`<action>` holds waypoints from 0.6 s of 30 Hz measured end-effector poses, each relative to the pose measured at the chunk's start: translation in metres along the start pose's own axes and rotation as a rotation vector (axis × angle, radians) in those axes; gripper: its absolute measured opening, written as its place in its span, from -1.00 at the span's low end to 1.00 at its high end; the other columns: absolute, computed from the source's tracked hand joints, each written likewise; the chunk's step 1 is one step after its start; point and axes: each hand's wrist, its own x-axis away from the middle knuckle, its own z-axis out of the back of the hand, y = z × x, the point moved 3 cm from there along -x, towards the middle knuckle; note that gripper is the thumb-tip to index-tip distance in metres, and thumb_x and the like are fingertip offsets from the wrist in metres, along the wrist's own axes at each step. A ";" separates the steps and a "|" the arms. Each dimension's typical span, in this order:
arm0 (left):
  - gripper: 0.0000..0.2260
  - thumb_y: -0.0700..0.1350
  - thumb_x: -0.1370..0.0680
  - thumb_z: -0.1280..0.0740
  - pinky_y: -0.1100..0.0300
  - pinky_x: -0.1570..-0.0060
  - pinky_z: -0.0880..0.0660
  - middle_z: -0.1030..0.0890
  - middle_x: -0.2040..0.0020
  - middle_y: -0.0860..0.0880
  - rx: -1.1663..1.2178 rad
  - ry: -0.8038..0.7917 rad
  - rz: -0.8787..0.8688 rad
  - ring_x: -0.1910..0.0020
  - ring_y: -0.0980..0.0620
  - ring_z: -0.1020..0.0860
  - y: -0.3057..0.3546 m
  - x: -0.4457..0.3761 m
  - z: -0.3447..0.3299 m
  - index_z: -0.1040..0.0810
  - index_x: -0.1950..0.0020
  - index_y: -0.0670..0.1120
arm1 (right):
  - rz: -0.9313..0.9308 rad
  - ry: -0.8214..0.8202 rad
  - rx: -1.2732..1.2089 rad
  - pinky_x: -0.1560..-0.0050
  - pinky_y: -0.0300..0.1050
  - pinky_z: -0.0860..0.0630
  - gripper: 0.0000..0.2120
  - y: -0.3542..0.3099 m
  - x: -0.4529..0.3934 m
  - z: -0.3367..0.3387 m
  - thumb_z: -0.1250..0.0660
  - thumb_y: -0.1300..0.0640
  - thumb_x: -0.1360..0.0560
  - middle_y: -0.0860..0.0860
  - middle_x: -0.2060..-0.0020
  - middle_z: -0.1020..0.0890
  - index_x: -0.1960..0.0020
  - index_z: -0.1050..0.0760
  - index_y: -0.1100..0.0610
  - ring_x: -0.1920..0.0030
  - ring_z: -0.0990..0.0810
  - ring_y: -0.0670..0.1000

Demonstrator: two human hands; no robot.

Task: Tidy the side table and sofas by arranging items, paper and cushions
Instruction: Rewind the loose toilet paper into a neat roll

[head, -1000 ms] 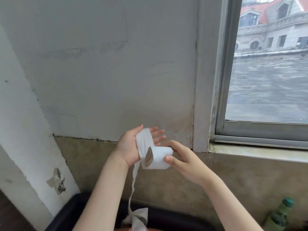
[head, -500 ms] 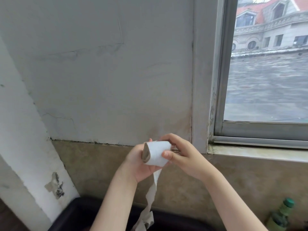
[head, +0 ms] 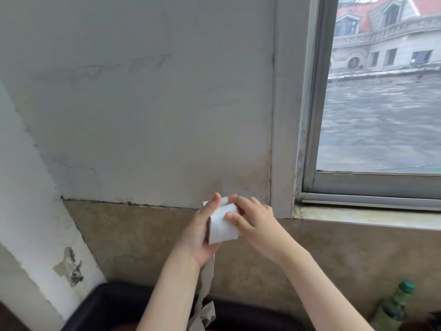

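I hold a small roll of white toilet paper (head: 223,226) in front of the wall, both hands raised. My left hand (head: 199,237) cups the roll from the left and below, thumb up along its side. My right hand (head: 254,225) grips it from the right, thumb pressed on the front and fingers curled over the top. The cardboard core end faces left. A loose tail of paper (head: 206,280) hangs down from under the roll between my forearms to the bottom edge of the view.
A dark sofa back (head: 112,304) lies along the bottom below the hands. A green-capped bottle (head: 393,306) stands at the lower right. The window sill (head: 367,216) and window frame are to the right; a cracked white wall is straight ahead.
The roll has turned in my hands and taken up paper; the hanging tail is shorter. My left hand went from open with paper draped over it to cupping the roll.
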 end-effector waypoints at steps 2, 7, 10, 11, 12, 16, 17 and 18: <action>-0.73 -0.10 -0.45 -0.36 0.20 0.30 -0.57 -0.64 0.10 -0.18 0.033 0.045 -0.011 0.24 -0.03 -0.63 0.001 -0.002 0.000 -0.57 -0.11 -0.19 | 0.024 0.106 0.067 -0.17 -0.14 -0.16 -0.58 -0.002 0.000 -0.003 -0.05 -0.25 -0.47 -0.28 0.13 -0.39 -0.21 -0.37 -0.07 0.02 -0.31 -0.24; -0.77 -0.16 -0.58 -0.14 0.18 0.37 -0.40 -0.55 0.44 -0.10 0.197 0.210 0.042 0.47 -0.01 -0.55 0.001 -0.005 0.005 -0.51 0.19 -0.18 | 0.276 0.112 0.153 -0.21 -0.22 -0.11 -0.49 0.003 -0.002 -0.013 -0.34 -0.11 -0.38 -0.20 -0.26 -0.38 -0.30 -0.37 -0.04 -0.28 -0.28 -0.18; -0.74 -0.18 -0.59 -0.09 0.16 0.35 -0.43 -0.52 0.44 -0.14 0.234 0.263 0.067 0.39 -0.06 -0.52 0.003 -0.003 0.005 -0.48 0.22 -0.21 | 0.298 0.077 0.214 -0.24 -0.16 -0.09 -0.39 0.006 -0.004 -0.021 -0.44 0.14 -0.37 -0.13 -0.35 -0.37 -0.37 -0.34 0.01 -0.32 -0.22 -0.17; -0.75 -0.19 -0.59 -0.08 0.13 0.31 -0.45 -0.53 0.40 -0.16 0.247 0.266 0.076 0.34 -0.08 -0.51 0.002 -0.002 0.005 -0.48 0.19 -0.23 | 0.300 0.103 0.204 -0.24 -0.11 -0.13 -0.42 0.007 -0.004 -0.021 -0.41 0.20 -0.37 -0.10 -0.33 -0.40 -0.36 -0.36 0.03 -0.32 -0.24 -0.15; -0.75 -0.21 -0.59 -0.07 0.11 0.27 -0.44 -0.53 0.36 -0.18 0.253 0.265 0.085 0.29 -0.09 -0.50 0.002 -0.001 0.003 -0.48 0.16 -0.24 | 0.297 0.114 0.194 -0.25 -0.08 -0.15 -0.45 0.007 -0.004 -0.020 -0.38 0.24 -0.37 -0.09 -0.32 -0.42 -0.34 -0.38 0.05 -0.31 -0.27 -0.13; -0.72 -0.26 -0.60 -0.01 0.08 0.22 -0.40 -0.57 0.39 -0.19 0.217 0.231 0.072 0.25 -0.12 -0.49 0.000 0.002 0.003 -0.48 0.14 -0.26 | 0.288 0.043 0.153 -0.27 -0.12 -0.11 -0.50 0.009 -0.001 -0.018 -0.36 0.16 -0.40 -0.12 -0.27 -0.44 -0.33 -0.37 0.04 -0.30 -0.33 -0.12; -0.71 -0.28 -0.60 0.00 0.11 0.25 -0.40 -0.57 0.42 -0.18 0.207 0.220 0.065 0.28 -0.11 -0.50 -0.001 0.001 0.004 -0.48 0.15 -0.26 | 0.282 0.031 0.124 -0.27 -0.12 -0.12 -0.51 0.009 0.001 -0.016 -0.36 0.11 -0.40 -0.15 -0.23 -0.45 -0.32 -0.37 0.03 -0.27 -0.35 -0.14; -0.70 -0.29 -0.60 0.00 0.15 0.31 -0.44 -0.57 0.43 -0.17 0.197 0.207 0.059 0.32 -0.10 -0.52 -0.001 0.003 0.003 -0.48 0.16 -0.26 | 0.270 0.019 0.088 -0.27 -0.13 -0.13 -0.52 0.008 0.002 -0.015 -0.36 0.07 -0.40 -0.20 -0.19 -0.45 -0.31 -0.37 0.02 -0.24 -0.36 -0.18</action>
